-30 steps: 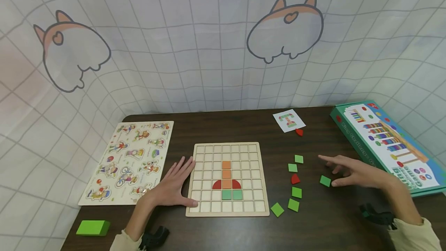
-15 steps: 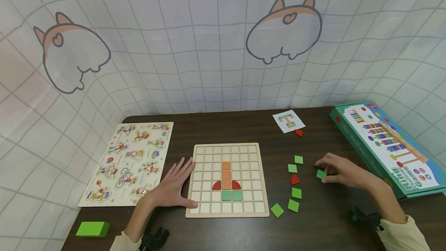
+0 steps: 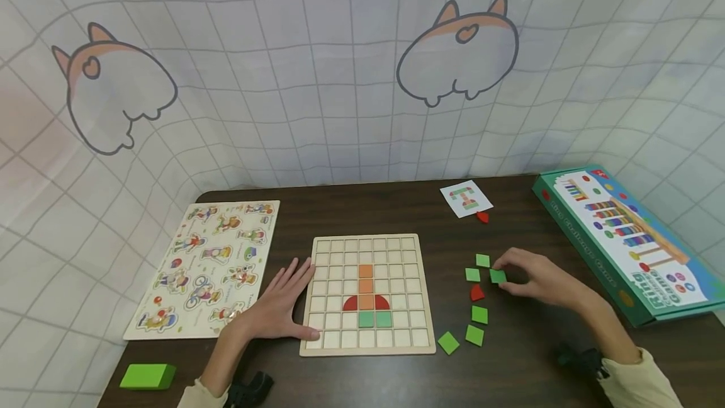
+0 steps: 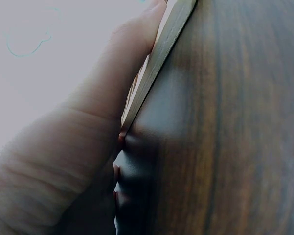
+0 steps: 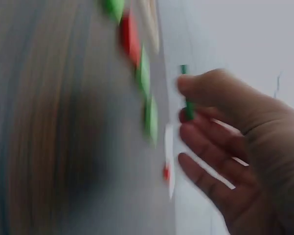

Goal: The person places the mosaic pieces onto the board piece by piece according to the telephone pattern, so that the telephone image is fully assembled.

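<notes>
My right hand point(image 3: 535, 279) pinches a green square tile point(image 3: 498, 276) between thumb and fingers, just right of the loose tiles on the dark table. In the right wrist view the held tile point(image 5: 187, 93) shows edge-on, raised off the tabletop. My left hand point(image 3: 277, 307) lies spread at the left edge of the wooden grid board point(image 3: 334, 334), thumb on its rim. Set in the board are several orange squares point(image 3: 365, 286), two red quarter-round pieces point(image 3: 350, 303) and two green squares point(image 3: 366, 319). The left wrist view shows my left thumb point(image 4: 137, 44) against the board's edge.
Several green tiles point(image 3: 479, 315) and a red piece point(image 3: 477, 293) lie right of the board. Behind them are a pattern card point(image 3: 481, 200) and another red piece point(image 3: 483, 217). A game box point(image 3: 640, 250) stands right, a picture puzzle point(image 3: 206, 269) left, a green block point(image 3: 147, 376) front left.
My right hand has closed its fingers on the green tile, lifted it and carried it left toward the loose tiles. The left hand stays on the board.
</notes>
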`<action>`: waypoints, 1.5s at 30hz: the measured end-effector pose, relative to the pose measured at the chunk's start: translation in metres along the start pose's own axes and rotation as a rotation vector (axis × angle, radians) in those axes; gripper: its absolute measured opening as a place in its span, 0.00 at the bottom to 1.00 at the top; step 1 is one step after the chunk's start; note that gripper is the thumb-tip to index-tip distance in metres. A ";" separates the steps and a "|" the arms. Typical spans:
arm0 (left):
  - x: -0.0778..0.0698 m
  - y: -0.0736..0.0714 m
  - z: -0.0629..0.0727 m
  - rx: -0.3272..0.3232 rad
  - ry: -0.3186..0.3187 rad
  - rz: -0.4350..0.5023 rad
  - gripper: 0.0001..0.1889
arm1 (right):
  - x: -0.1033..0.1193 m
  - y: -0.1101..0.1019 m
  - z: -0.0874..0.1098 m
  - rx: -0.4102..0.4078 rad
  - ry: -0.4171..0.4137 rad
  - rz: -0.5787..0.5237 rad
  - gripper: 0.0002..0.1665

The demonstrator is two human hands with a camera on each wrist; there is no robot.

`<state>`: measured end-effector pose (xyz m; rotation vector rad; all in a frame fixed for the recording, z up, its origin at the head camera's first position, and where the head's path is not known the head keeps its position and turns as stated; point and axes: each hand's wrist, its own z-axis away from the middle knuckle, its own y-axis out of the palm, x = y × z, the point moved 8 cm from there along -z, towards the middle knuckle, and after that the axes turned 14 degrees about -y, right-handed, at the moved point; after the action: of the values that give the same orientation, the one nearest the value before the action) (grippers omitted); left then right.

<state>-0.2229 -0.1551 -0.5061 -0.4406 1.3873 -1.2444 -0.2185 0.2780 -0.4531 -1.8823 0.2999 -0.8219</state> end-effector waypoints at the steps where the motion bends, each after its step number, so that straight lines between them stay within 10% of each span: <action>1: 0.000 0.000 0.000 0.000 0.001 -0.001 0.63 | 0.012 0.001 -0.009 -0.050 -0.062 -0.007 0.16; 5: -0.001 0.000 0.000 0.000 0.004 -0.003 0.63 | 0.074 0.015 -0.051 -0.203 -0.375 -0.030 0.18; 10: -0.001 0.000 -0.001 -0.001 0.001 -0.012 0.63 | 0.144 0.054 -0.105 -0.141 -0.598 0.000 0.12; 17: -0.002 -0.002 -0.001 0.010 -0.015 -0.030 0.63 | 0.184 0.098 -0.154 -0.012 -0.603 0.165 0.08; 28: -0.002 -0.001 -0.002 0.003 0.000 -0.040 0.63 | 0.188 0.124 -0.166 0.144 -0.512 0.292 0.05; 45: 0.001 0.000 0.001 0.009 -0.025 -0.028 0.63 | 0.190 0.127 -0.165 0.088 -0.504 0.293 0.04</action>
<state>-0.2225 -0.1562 -0.5064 -0.4687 1.3584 -1.2633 -0.1682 0.0005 -0.4461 -1.8358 0.2101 -0.1489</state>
